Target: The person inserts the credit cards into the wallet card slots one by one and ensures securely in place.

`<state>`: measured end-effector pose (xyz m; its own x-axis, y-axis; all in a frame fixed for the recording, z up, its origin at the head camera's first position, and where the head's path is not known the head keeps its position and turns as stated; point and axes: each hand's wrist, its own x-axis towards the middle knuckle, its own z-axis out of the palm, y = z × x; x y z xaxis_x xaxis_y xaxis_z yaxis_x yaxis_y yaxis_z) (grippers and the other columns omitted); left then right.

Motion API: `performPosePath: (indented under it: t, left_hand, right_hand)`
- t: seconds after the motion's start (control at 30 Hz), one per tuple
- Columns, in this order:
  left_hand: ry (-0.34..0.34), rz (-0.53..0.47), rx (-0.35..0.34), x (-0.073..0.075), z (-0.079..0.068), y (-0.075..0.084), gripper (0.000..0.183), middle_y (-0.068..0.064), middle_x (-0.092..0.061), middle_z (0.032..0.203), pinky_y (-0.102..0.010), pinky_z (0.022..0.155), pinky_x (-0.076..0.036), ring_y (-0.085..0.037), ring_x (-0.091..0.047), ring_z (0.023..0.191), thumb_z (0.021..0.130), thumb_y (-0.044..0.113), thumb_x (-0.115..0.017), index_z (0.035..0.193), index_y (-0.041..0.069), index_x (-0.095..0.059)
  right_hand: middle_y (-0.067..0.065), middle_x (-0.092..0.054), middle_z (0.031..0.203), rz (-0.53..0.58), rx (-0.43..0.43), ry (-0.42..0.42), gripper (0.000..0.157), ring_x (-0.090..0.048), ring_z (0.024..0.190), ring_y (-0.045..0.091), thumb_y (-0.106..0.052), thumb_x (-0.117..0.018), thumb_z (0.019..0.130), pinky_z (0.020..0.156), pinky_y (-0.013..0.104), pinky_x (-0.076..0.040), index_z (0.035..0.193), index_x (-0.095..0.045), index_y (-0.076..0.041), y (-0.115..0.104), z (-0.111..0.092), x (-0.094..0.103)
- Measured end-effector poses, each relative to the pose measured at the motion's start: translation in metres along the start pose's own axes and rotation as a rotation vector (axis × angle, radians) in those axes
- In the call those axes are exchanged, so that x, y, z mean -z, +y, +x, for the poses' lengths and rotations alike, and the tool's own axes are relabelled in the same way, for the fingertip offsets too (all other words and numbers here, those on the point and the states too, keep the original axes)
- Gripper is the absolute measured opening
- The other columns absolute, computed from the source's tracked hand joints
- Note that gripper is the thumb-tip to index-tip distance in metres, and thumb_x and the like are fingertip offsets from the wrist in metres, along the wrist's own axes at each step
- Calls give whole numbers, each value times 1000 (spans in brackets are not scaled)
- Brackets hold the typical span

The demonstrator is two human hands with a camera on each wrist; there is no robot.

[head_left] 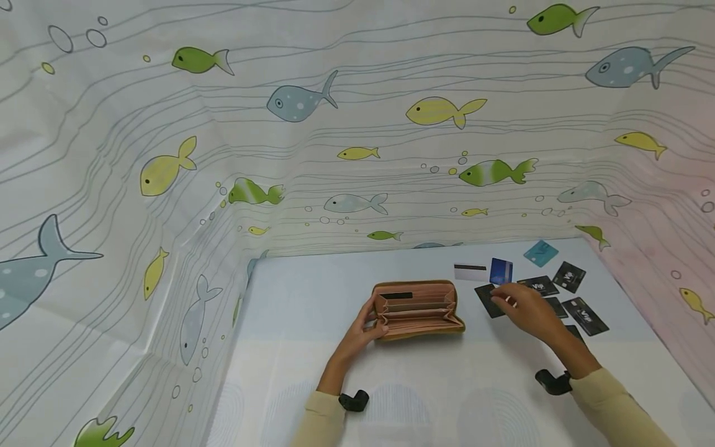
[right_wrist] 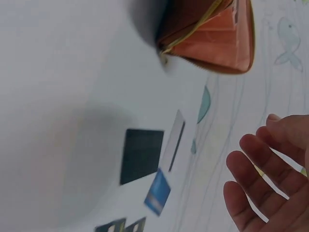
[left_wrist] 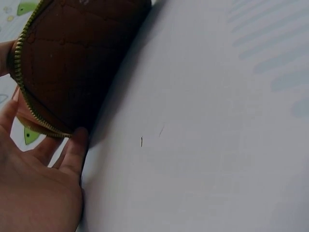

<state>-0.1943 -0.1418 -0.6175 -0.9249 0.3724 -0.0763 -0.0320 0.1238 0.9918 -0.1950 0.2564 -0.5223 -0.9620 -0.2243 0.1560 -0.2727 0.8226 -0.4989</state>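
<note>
A brown quilted zip wallet (head_left: 420,308) stands unzipped on the table, its pink pleated compartments facing up. My left hand (head_left: 356,335) grips the wallet's left end, thumb at the front edge and fingers at the far side. In the left wrist view, fingertips press along the brass zipper (left_wrist: 19,60). A dark strip (head_left: 396,295) shows in the rear compartment. My right hand (head_left: 527,310) hovers above a black card (head_left: 489,305), fingers loosely bent and holding nothing. In the right wrist view, those fingers (right_wrist: 258,166) are apart from the same black card (right_wrist: 141,155).
Behind the black card lie a white card with a dark stripe (head_left: 470,272) and a blue card (head_left: 501,271). Farther right are a teal card (head_left: 540,253) and several black VIP cards (head_left: 585,315), some partly under my right hand. A fish-patterned sheet (head_left: 357,180) surrounds the white table (head_left: 313,298).
</note>
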Motion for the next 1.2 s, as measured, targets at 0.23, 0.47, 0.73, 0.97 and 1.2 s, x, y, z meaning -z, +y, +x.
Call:
performPosePath:
  t: [0.23,0.47,0.73,0.97,1.2]
  left_hand:
    - [-1,-9,2,1,0,0,84,-1,-23,165,-50,107,-39,-31,-36,142,95,22,-67,158,44,-16]
    - [-12,-42,13,1,-2,0,82,0,-24,165,-52,107,-40,-31,-36,142,96,23,-66,157,47,-17]
    - [-8,-32,38,0,-4,1,81,1,-24,164,-53,107,-40,-31,-33,143,95,29,-67,156,51,-17]
    - [-12,-16,7,0,-1,1,82,1,-25,164,-49,106,-40,-30,-35,142,96,27,-66,157,47,-17]
    - [-5,-10,16,0,-2,1,80,-2,-24,165,-51,106,-39,-31,-34,143,96,27,-66,158,44,-17]
  right_hand:
    - [19,-72,101,-9,-69,61,20,-67,86,33,-10,-67,94,65,39,-56,109,-71,1,26,-28,7]
    - [23,-72,101,-4,-160,71,20,-67,84,35,-6,-68,92,61,40,-54,110,-70,4,47,-54,17]
    - [28,-70,100,-18,-267,118,17,-67,81,38,-8,-66,94,60,44,-53,105,-70,4,67,-79,21]
    - [29,-69,103,-27,-419,123,23,-65,83,39,-14,-63,95,54,33,-46,107,-68,5,78,-93,17]
    - [29,-68,97,-23,-451,136,27,-64,82,41,-13,-67,94,53,35,-48,107,-64,11,86,-101,15]
